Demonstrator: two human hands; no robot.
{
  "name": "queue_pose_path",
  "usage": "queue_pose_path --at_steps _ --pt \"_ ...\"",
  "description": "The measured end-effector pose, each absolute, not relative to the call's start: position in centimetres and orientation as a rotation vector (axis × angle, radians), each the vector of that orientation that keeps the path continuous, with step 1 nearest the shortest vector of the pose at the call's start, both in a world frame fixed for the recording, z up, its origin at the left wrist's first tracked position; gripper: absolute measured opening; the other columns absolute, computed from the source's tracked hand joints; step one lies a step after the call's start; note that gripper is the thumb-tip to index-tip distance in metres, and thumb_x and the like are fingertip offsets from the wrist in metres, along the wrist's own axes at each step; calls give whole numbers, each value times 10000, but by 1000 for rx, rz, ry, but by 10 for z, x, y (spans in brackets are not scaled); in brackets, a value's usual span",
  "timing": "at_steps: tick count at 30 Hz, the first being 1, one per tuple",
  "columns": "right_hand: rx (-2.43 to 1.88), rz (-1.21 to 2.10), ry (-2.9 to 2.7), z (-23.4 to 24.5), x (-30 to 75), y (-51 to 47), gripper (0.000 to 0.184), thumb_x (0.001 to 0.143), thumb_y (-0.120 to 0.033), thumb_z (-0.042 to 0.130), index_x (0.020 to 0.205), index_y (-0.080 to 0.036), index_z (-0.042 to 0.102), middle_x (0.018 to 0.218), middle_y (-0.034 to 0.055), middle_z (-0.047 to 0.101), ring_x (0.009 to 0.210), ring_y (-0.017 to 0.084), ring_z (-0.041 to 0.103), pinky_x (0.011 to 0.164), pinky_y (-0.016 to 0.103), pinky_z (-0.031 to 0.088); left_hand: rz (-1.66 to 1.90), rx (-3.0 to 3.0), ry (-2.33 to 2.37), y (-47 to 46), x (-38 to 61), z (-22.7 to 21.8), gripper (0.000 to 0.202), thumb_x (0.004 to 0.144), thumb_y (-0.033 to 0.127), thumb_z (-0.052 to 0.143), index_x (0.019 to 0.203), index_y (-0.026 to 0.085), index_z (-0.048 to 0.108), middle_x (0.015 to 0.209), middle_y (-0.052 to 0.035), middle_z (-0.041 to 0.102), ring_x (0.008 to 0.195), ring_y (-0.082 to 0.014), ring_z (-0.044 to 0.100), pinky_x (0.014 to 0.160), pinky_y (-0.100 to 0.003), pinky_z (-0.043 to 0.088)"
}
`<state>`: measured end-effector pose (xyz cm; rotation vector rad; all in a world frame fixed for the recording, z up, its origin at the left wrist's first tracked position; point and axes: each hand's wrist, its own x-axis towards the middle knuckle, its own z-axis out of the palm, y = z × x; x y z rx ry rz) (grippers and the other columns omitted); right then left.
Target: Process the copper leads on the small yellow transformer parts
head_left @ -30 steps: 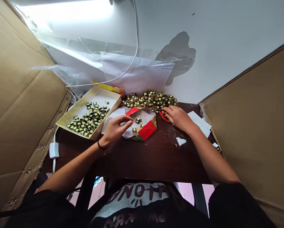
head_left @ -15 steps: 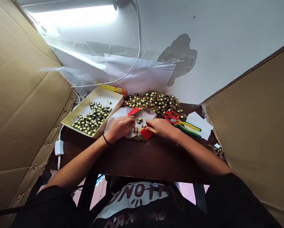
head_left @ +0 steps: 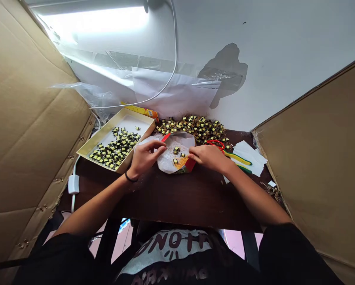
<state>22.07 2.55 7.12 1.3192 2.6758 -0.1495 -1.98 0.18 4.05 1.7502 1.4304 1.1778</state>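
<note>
Between my hands lies an opened packet (head_left: 164, 165), pale inside with red on its edges. Within it are several small yellow-and-black coils (head_left: 176, 150) and a scatter of fine copper-coloured wire bits (head_left: 181, 161). My left hand (head_left: 146, 156) pinches at the packet's upper left rim, thumb against forefinger; the exact contact is partly hidden. On the opposite side my right hand (head_left: 208, 157) has its fingers closed on the packet's right edge, by the red part. Just behind my right hand lie cutters with red handles (head_left: 217, 143), partly covered by it.
A shallow cream box (head_left: 118, 111) with many coils stands left. Behind the packet is a heap of wired coils (head_left: 199, 126). Green-and-yellow pliers (head_left: 239, 160) rest on white paper (head_left: 250, 152) at right. Cardboard walls (head_left: 322, 158) flank the dark table (head_left: 177, 202); a white cable switch (head_left: 73, 184) sits left.
My left hand has shifted slightly left and up, my right hand slightly right. The packet is spread wider, and its coils and wire bits show more fully.
</note>
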Motion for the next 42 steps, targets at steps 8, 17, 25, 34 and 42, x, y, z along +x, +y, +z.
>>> queue_pose_path --at_steps 8,17,25,34,42 --pt "1264 -802 3139 69 190 37 279 911 -352 554 1144 -202 583 925 41 696 773 146 631 668 243 441 1117 1252 1166 -2 -14 42 440 656 494 762 912 165 620 760 -62 721 654 -192 680 542 -270 472" --pt "1245 -1628 3420 44 162 23 282 809 -318 661 1064 -217 593 958 38 651 828 151 605 735 296 522 1101 1189 1121 -3 -8 41 395 632 470 784 790 184 562 614 26 603 534 -115 570 512 -238 444" --pt "1385 -1944 3344 35 156 17 317 782 -342 696 1061 -239 584 973 26 635 784 136 594 744 316 548 1091 1154 1070 -5 -12 47 357 640 420 794 822 180 602 764 -24 696 686 -168 657 616 -274 514" --pt "1366 -1999 3364 32 155 18 309 782 -292 699 1059 -238 574 905 12 613 793 134 598 736 306 550 1076 1151 1048 -4 -13 48 368 632 438 798 829 184 619 870 -61 726 803 -219 700 719 -329 560" --pt "1382 -1997 3365 29 156 19 313 765 -340 718 1011 -225 563 853 -1 618 758 130 607 740 306 540 1080 1212 1071 -1 -15 41 363 648 463 785 828 171 666 806 -46 705 694 -173 665 616 -274 522"
